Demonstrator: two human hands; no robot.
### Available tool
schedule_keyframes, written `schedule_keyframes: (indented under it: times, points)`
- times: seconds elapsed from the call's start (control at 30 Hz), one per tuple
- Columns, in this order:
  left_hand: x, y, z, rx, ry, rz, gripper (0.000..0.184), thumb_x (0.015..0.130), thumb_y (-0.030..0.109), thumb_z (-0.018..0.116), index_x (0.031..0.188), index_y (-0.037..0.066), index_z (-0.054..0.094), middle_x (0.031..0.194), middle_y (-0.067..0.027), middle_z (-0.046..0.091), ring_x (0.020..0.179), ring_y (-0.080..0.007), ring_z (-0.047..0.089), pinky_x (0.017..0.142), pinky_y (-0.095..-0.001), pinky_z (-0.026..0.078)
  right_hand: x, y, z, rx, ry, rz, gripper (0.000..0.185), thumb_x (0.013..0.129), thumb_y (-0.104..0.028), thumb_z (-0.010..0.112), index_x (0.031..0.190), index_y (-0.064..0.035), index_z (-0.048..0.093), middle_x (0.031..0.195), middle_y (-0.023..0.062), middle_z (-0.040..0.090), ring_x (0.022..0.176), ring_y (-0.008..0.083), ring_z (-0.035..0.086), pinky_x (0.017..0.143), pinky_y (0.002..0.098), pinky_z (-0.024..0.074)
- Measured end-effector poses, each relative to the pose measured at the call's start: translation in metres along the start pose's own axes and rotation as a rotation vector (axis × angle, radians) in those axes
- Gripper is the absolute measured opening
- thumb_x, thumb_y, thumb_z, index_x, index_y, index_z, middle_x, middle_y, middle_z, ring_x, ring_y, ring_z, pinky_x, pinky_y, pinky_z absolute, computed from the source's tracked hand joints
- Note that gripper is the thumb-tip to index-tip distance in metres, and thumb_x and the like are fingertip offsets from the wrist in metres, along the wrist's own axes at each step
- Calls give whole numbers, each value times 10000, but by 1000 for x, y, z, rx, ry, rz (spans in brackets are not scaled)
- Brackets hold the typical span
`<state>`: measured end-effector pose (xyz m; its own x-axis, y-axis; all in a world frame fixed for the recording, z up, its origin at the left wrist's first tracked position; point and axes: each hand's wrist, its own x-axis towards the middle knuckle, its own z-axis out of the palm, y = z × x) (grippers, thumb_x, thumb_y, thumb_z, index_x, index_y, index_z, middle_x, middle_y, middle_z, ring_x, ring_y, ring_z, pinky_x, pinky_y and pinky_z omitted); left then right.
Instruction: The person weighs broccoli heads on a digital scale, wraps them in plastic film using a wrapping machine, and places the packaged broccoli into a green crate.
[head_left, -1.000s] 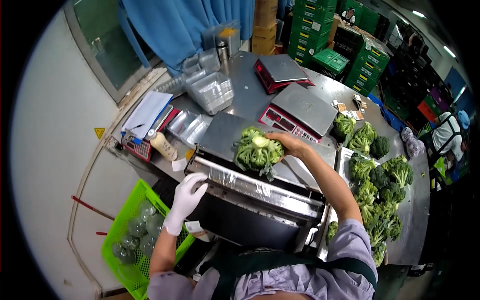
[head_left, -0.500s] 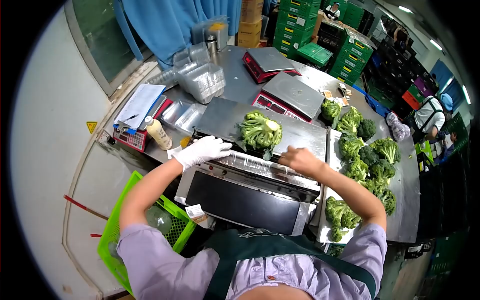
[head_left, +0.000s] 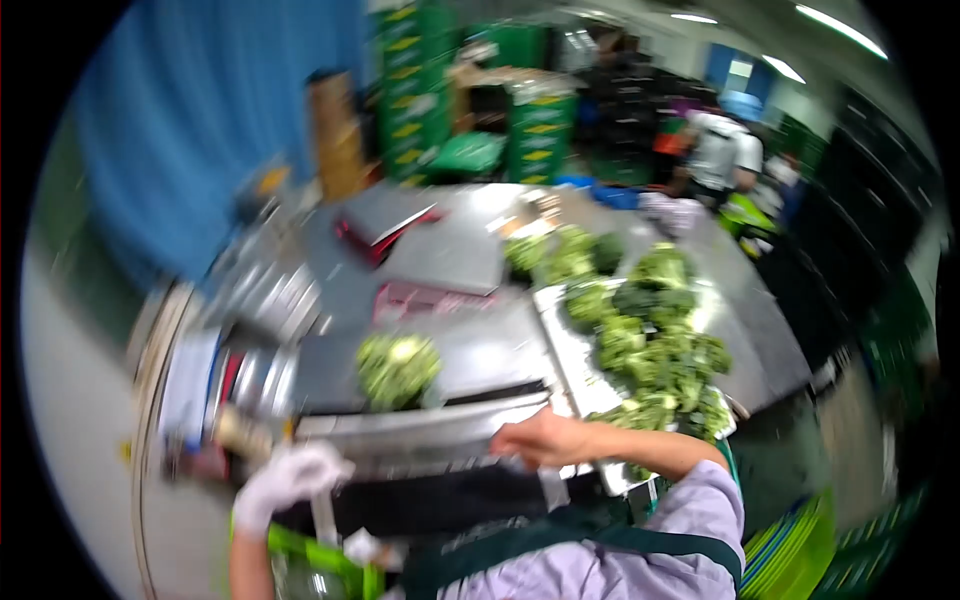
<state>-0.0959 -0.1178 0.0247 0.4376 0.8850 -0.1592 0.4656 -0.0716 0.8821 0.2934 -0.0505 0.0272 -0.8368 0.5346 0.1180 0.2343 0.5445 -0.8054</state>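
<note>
In the head view, one broccoli head is set on the metal surface; more are held in the white tray. Clear containers are clustered at left. Whether the gloved left hand and curled right hand are closed on anything cannot be told through blur.

L hand gloved, R hand bare & curled.

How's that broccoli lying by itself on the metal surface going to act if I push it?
The broccoli could rock or roll a little, since its outline is rounded. It may slide fairly easily, as the metal surface looks flat and shiny. Its bunched head should feel mostly firm, though blur hides finer parts.
</note>
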Motion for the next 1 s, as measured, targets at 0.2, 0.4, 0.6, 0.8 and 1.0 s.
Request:
schedule_keyframes:
  times: [0.2,0.4,0.6,0.8,1.0]
  points:
    - [71,49,-36,-302,684,380,49,826,-9,517,777,-14,526,1020,-132,581,977,-186,555,916,-306,410,98,20,-61,379,502,-347,182,906,-152,531,1015,-7,533,914,126,616,819,199,603,720,296,473]
    - [178,-85,-50,329,223,143,1004,470,341,850,1309,77,366,1309,-172,399,1246,-328,351,1042,-388,285,163,149,-24,-248,110,-66,1300,480,-566,813,1335,142,137,1356,338,267,1280,405,309,1054,426,278]
    - [180,-26,2,306,213,228,1110,464,277,868,1355,39,251,1282,-168,450,1182,-299,466,979,-359,382,169,175,-2,-335,309,-80,1276,451,-343,868,1347,130,92,1371,359,218,1283,431,285,1070,393,266]
    - [206,-82,11,305,604,144,879,567,257,821,1271,52,338,1085,-177,596,990,-299,598,840,-372,478,185,188,10,-283,458,-62,1178,468,-308,849,1343,75,160,1298,279,355,1142,395,420,993,399,336]
    - [198,-80,19,-33,676,257,705,586,222,831,1163,6,489,1046,-110,618,922,-190,598,813,-311,479,168,166,12,-226,584,-183,1047,543,-387,765,1336,87,274,1160,266,524,1056,369,514,940,389,384]
